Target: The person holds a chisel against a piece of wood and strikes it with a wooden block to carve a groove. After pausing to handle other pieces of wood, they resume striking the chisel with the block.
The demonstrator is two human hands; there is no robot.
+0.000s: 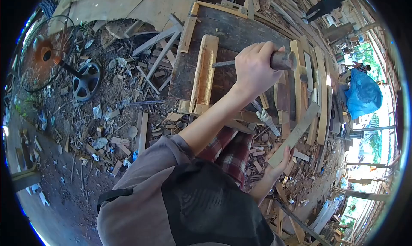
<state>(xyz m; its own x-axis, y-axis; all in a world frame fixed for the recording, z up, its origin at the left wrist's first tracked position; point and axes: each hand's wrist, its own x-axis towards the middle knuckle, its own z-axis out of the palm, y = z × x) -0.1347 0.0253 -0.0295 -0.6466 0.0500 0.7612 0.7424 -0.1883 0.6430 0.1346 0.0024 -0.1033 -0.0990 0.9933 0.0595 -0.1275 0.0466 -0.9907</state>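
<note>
My left hand (257, 68) is wrapped around the wooden handle of a chisel (283, 60). The chisel's metal blade points left, its tip at the hollowed face of a pale wood block (204, 76). This long block lies on a dark wooden workbench (240, 27), with a rough groove cut along its length. Lower and to the right, my right hand (281, 163) grips a flat wooden board (296, 134) near its lower end. The board slants up to the right, apart from the chisel. Part of the right hand's grip is hidden behind the board.
Several planks (321, 96) stand along the bench's right side. Wood scraps and shavings litter the ground. An orange fan (45, 54) with a wheel-like base (87, 81) is at left. A blue tarp (362, 93) hangs at right; another person (325, 6) is far off.
</note>
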